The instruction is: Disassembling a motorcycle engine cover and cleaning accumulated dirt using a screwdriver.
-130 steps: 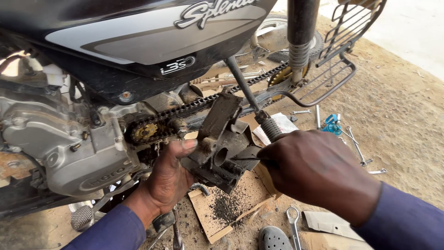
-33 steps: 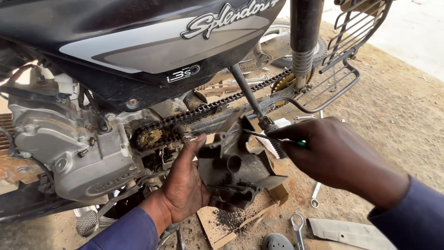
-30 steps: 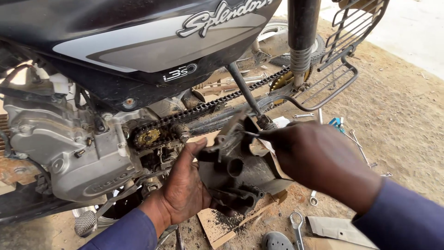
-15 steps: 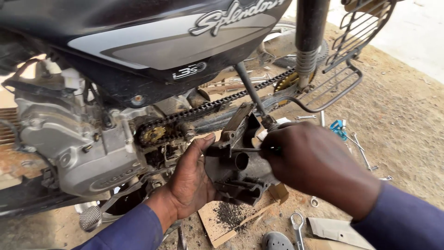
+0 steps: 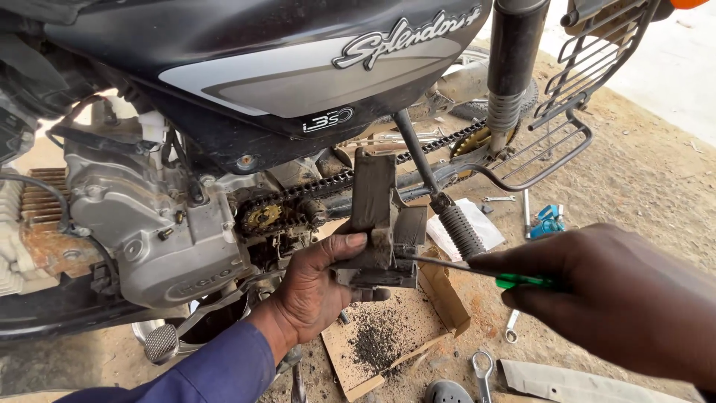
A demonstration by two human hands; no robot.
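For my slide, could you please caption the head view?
Left hand holds a grimy metal cover beside the motorcycle chain while the right hand probes it with a green-handled screwdriver.

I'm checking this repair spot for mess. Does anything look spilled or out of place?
Yes. Dark gritty debris lies spilled on the cardboard piece below the grimy cover in the left hand. Spanners lie scattered on the dirt.

A black side panel (image 5: 246, 67) with a silver-grey stripe is seen at 12 o'clock. A grimy grey chain cover (image 5: 377, 224) is held centrally. A green screwdriver handle (image 5: 526, 281) shows at 3 o'clock; a blue sleeve (image 5: 201, 373) at 7 o'clock.
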